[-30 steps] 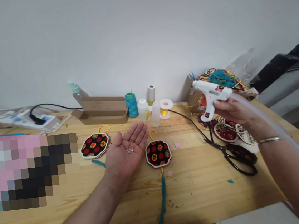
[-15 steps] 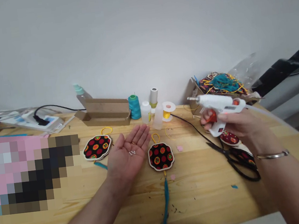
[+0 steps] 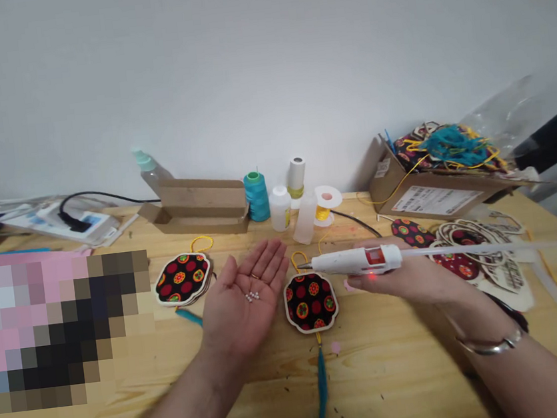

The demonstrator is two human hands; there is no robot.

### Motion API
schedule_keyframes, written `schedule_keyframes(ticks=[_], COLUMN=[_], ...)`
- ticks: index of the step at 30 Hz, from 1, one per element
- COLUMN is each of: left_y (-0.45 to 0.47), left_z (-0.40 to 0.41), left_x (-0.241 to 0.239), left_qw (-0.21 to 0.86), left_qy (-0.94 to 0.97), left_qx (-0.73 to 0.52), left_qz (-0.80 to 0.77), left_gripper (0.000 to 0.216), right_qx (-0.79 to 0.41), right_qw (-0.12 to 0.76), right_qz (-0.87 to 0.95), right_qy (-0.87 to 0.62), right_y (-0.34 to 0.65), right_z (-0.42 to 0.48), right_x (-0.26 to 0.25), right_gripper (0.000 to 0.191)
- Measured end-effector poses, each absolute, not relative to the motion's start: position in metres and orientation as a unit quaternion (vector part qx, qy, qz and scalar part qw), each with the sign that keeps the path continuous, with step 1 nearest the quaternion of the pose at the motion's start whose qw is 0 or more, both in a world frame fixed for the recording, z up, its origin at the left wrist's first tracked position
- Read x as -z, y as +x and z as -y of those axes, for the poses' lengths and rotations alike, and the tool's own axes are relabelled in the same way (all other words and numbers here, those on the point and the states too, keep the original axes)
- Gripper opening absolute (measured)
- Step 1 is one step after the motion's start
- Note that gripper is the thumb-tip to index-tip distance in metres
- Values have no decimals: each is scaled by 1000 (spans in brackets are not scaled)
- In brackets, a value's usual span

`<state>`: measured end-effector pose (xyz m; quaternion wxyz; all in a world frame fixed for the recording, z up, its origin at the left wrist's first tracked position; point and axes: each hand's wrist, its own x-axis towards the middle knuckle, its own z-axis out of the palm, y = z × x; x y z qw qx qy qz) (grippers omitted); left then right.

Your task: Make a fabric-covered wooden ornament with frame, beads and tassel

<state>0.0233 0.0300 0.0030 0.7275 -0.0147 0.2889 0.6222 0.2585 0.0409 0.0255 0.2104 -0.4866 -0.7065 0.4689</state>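
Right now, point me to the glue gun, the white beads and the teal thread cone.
Glue gun (image 3: 343, 262), head view: side of its white body.
White beads (image 3: 253, 296), head view: middle of the small cluster.
Teal thread cone (image 3: 257, 199), head view: front of the wound thread.

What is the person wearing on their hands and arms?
The left hand has a thin, gold-looking ring on one finger. The right hand has a shiny silver-coloured bracelet at the wrist. No gloves or sleeves show.
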Motion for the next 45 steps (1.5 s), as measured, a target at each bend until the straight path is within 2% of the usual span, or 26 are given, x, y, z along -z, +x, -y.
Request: schedule_keyframes(ticks=[6, 10, 27, 45], left_y=[25, 26, 27, 29], left_z=[-31, -31, -30, -30], left_x=[-2, -3, -1, -3], left_qw=[725, 727, 736, 736], left_qy=[-20, -36, -33, -39], left_qx=[-619, -614, -599, -596], left_qz=[-300, -305, -314, -318], left_gripper=[52, 51, 51, 52], right_qx=[-400, -376, -331, -331], right_qw=[181, 200, 200, 175], right_qz=[759, 757, 818, 800], right_qy=[-481, -495, -426, -468], right_y=[256, 254, 257, 255], right_z=[-36, -37, -36, -36], right_x=[-27, -26, -18, -13], right_gripper=[18, 27, 39, 39])
